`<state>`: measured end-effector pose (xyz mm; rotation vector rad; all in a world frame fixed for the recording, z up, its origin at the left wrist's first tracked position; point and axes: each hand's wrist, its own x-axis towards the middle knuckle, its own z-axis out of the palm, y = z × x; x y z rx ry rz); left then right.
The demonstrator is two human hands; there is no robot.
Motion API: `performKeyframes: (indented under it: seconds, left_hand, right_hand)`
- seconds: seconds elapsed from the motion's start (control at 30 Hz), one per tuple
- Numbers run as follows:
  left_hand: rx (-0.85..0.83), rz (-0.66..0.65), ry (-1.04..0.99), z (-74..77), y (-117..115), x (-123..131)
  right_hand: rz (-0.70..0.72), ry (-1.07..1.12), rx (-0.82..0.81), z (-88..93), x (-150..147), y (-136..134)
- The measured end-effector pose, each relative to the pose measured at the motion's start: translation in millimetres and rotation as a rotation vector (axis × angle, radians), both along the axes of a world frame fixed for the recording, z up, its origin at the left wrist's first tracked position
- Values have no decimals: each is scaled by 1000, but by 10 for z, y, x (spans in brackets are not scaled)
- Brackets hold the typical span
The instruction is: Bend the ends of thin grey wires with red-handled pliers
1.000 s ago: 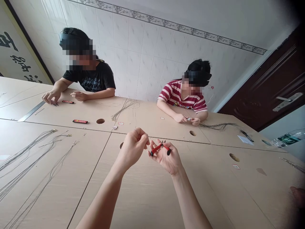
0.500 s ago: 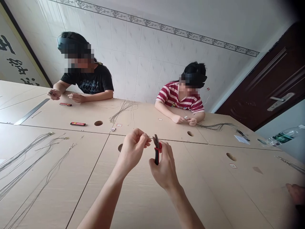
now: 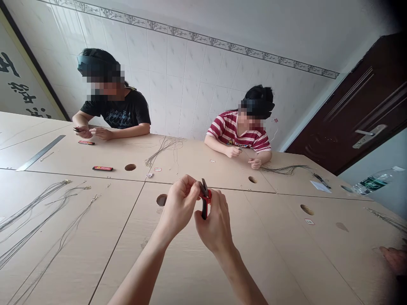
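My right hand [image 3: 215, 222] is wrapped round a pair of pliers [image 3: 204, 206] with red and black handles, held upright above the table. The dark jaws point up and stand slightly apart. Close against them, my left hand [image 3: 178, 203] is closed in a pinch, thumb and forefinger together at the jaws. What those fingers hold is too small and too hidden to make out.
Bundles of thin wires [image 3: 60, 207] lie on the left of the wooden table [image 3: 254, 254]. Two people sit across, their hands on the tabletop. A red-and-black case [image 3: 102, 168], a steel ruler [image 3: 41, 152] and a plastic bottle [image 3: 378, 181] lie farther off.
My right hand has brought the pliers left, up to my left fingertips, closing the gap between them. Across the table, the hands of the person in stripes have moved apart.
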<state>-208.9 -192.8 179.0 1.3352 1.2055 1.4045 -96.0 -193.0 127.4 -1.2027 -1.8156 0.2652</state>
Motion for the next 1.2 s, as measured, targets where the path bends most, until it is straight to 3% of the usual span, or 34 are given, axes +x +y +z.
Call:
performKeyframes:
  seconds: [0.53, 1.0, 1.2]
  left_hand:
    - [-23, -10, 65, -43, 13, -6]
    - [20, -58, 12, -3, 3, 9]
    - [-37, -117, 160, 30, -42, -48]
  right_hand:
    - [-17, 34, 5, -26, 0, 18]
    - [-18, 145, -108, 10, 97, 38]
    - [26, 207, -141, 34, 108, 34]
